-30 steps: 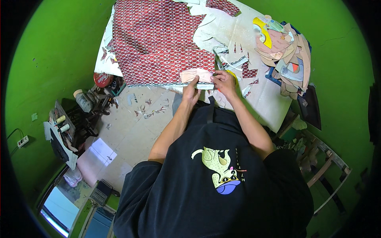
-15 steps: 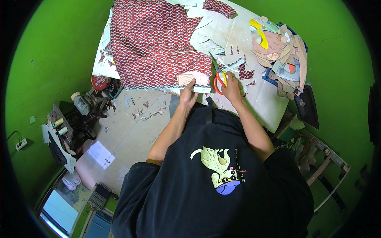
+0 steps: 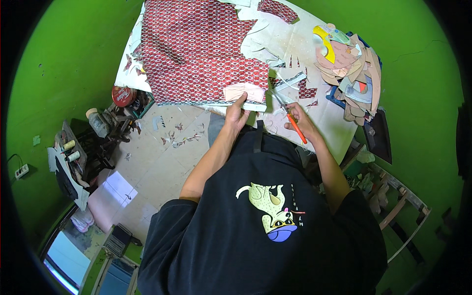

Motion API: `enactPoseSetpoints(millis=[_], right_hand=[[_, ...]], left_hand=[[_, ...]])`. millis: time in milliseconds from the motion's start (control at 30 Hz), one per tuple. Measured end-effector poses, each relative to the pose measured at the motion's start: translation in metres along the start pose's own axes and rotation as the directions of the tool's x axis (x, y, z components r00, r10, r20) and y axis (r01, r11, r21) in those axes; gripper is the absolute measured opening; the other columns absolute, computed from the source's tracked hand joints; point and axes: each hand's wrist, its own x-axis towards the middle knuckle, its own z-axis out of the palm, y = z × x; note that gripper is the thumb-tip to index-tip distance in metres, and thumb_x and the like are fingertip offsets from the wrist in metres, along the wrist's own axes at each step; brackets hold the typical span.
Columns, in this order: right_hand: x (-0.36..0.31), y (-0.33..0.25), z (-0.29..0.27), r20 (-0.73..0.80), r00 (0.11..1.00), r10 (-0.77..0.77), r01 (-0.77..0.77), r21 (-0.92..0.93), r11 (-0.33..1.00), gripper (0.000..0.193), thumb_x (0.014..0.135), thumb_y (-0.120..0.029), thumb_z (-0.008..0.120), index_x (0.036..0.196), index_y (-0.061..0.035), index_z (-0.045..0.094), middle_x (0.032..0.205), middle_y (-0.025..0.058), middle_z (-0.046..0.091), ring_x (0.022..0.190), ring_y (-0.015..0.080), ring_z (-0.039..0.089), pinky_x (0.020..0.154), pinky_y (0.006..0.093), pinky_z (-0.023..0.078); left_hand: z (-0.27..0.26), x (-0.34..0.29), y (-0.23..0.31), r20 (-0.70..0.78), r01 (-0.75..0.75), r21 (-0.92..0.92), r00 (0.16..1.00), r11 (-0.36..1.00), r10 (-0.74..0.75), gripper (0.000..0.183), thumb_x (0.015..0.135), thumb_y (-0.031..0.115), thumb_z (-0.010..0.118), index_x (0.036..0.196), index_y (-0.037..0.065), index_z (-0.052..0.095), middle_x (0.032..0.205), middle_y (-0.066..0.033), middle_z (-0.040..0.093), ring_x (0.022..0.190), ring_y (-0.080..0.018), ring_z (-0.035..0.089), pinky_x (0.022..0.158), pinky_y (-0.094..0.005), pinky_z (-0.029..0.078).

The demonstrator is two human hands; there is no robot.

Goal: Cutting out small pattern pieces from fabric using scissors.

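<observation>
A large red, white and black patterned fabric [image 3: 196,54] lies over the table's left side. Near its front right corner, my left hand [image 3: 238,114] pinches the fabric edge, thumb on top of a pale pink paper pattern piece [image 3: 241,92] and fingers underneath. A white strip shows along that edge. My right hand [image 3: 302,123] grips scissors [image 3: 296,129] with red-orange handles, just to the right of the fabric corner. The blades point up and left toward the fabric's right edge and look nearly closed together.
Fabric offcuts [image 3: 307,89] lie scattered on the white table [image 3: 329,128]. A pile of cardboard pattern pieces [image 3: 351,73] stands at the right. Below left are a round red tin [image 3: 124,96], thread spools [image 3: 73,156] on a stand, and scraps [image 3: 179,137] on the floor.
My right hand has moved right and down, drawing the scissors away from the fabric's right edge and turning them. My left hand keeps its pinch on the pattern piece and fabric.
</observation>
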Motion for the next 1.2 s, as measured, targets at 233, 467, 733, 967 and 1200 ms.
enactPoseSetpoints(millis=[233,467,733,967,1200], right_hand=[[0.024,-0.005,0.017,0.018,0.999,-0.045,0.044,0.025,0.999,0.056,0.075,-0.033,0.087,0.105,-0.0027,0.051,0.075,-0.0011,0.053,0.071,0.0085,0.049,0.064,0.0248,0.039],[0.03,-0.012,0.012,0.08,0.996,0.051,-0.063,0.164,0.984,0.044,0.082,-0.032,0.082,0.103,-0.0051,0.054,0.082,0.0002,0.062,0.069,0.0056,0.05,0.056,0.0205,0.038],[0.039,-0.014,-0.004,0.166,0.98,0.105,-0.12,0.082,0.989,0.038,0.085,-0.033,0.079,0.1,-0.0069,0.055,0.079,-0.0021,0.063,0.058,0.0028,0.045,0.05,0.0203,0.034],[0.047,-0.03,-0.02,0.341,0.938,0.063,-0.144,0.218,0.965,0.037,0.089,-0.036,0.074,0.101,-0.0068,0.054,0.075,-0.0025,0.058,0.058,0.0044,0.048,0.05,0.0203,0.038],[0.054,-0.041,-0.025,0.346,0.935,0.071,-0.081,0.016,0.997,0.038,0.086,-0.038,0.077,0.095,-0.0083,0.056,0.07,-0.0056,0.055,0.056,0.0023,0.043,0.049,0.0198,0.033]], left_hand=[[-0.001,-0.001,-0.005,-0.045,-0.033,0.012,0.998,0.999,0.034,0.033,0.097,0.007,0.058,0.128,-0.002,0.05,0.121,-0.0163,0.062,0.112,-0.0288,0.063,0.098,-0.0442,0.055],[0.001,-0.005,-0.004,-0.042,-0.048,0.022,0.998,0.999,0.049,0.033,0.097,0.005,0.059,0.127,-0.003,0.049,0.121,-0.0165,0.062,0.112,-0.0282,0.063,0.097,-0.0437,0.055],[0.004,-0.005,-0.005,-0.046,-0.079,0.033,0.996,0.996,0.081,0.031,0.096,0.005,0.059,0.126,-0.002,0.051,0.119,-0.0158,0.063,0.109,-0.0276,0.064,0.096,-0.0423,0.056],[0.012,-0.015,-0.002,-0.065,-0.103,0.017,0.992,0.994,0.104,0.029,0.095,0.003,0.061,0.123,-0.002,0.054,0.118,-0.0146,0.064,0.107,-0.0266,0.065,0.095,-0.0414,0.056],[0.017,-0.019,-0.001,-0.058,-0.11,0.017,0.992,0.994,0.111,0.03,0.094,0.003,0.062,0.123,-0.002,0.055,0.117,-0.0135,0.064,0.107,-0.026,0.065,0.095,-0.0405,0.056]])
